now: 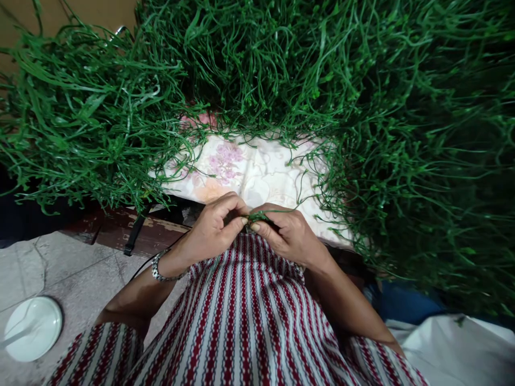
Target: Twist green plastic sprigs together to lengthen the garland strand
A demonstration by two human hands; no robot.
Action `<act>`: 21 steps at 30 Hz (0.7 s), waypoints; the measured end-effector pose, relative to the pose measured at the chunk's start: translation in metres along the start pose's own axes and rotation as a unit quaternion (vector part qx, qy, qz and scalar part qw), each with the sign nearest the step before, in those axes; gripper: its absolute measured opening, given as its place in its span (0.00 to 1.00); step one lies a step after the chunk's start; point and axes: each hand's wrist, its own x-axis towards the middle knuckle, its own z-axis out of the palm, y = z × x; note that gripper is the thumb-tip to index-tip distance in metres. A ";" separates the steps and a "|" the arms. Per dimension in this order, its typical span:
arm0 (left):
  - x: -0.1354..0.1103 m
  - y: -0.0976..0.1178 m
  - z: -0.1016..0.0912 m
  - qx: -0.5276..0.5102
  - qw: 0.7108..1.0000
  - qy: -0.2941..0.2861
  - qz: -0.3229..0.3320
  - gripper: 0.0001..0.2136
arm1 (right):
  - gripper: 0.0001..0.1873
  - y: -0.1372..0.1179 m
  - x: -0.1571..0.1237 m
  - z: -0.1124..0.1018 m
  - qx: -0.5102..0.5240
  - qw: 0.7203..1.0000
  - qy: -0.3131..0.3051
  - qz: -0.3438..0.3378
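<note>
My left hand [217, 225] and my right hand [287, 231] meet in front of my body at the near edge of a flowered cloth [267, 179]. Both are closed, thumbs and fingertips pinching a small dark green stem piece [260, 216] between them. One thin strand of it runs out over the fingers of my right hand. Whether the piece is a real plant or plastic I cannot tell. Beyond my hands, a large heap of thin, glossy green stems [257, 64] lies over the cloth.
More green stems spread on the left [88, 123] and right [422, 177], some hanging past the table edge. A worn brown wooden piece [140, 230] with a black strap [135, 234] is at left. A white round object [34, 328] stands on the floor; white fabric [458, 348] lies at lower right.
</note>
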 end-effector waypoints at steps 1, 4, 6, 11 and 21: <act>0.000 -0.001 0.001 -0.033 0.999 -0.005 -0.011 0.02 | 0.10 0.001 0.000 0.000 0.012 1.000 0.008 0.000; 0.000 -0.010 0.005 -0.128 0.992 -0.003 -0.024 0.05 | 0.09 0.002 -0.001 0.004 0.039 0.998 0.039 0.002; 0.001 -0.017 0.009 -0.161 0.987 0.012 0.007 0.04 | 0.09 0.003 -0.002 0.007 0.056 0.998 0.041 -0.003; 0.000 -0.024 0.013 -0.149 0.984 0.058 0.073 0.02 | 0.10 0.003 -0.004 0.011 0.087 0.996 0.035 0.011; -0.001 0.001 -0.006 0.071 0.996 -0.055 -0.021 0.04 | 0.10 0.002 -0.001 0.006 -0.138 0.988 -0.003 -0.073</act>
